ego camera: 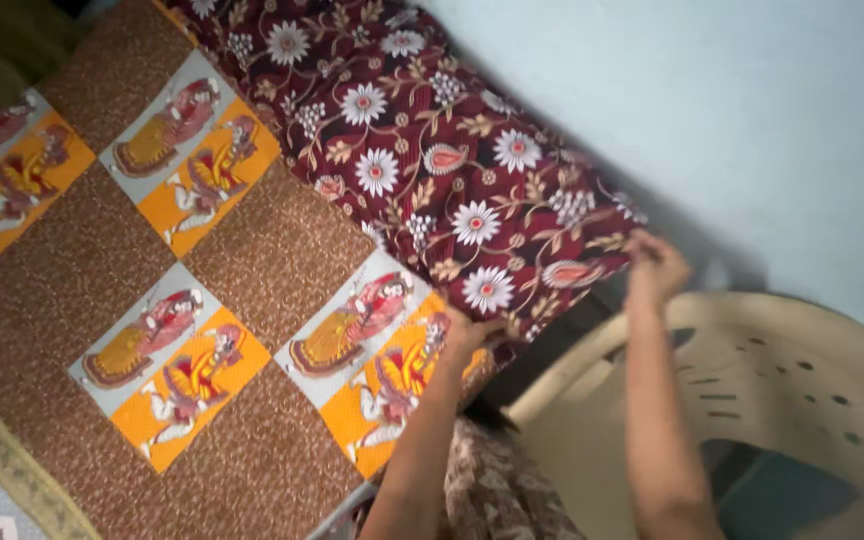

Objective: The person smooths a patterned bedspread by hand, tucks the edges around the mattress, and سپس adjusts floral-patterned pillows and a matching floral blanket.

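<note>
A maroon cloth with white flowers (432, 150) lies along the far side of a bed, against a pale wall. My left hand (467, 335) grips its near edge where it meets the brown patterned bedsheet (102, 300). My right hand (655, 265) is shut on the cloth's corner, close to the wall. Both forearms reach up from the bottom of the view.
The bedsheet has brown squares and orange and white panels with dancing figures. A beige plastic chair (802, 370) stands at the lower right, beside the bed's corner. The light blue wall (752, 120) fills the upper right.
</note>
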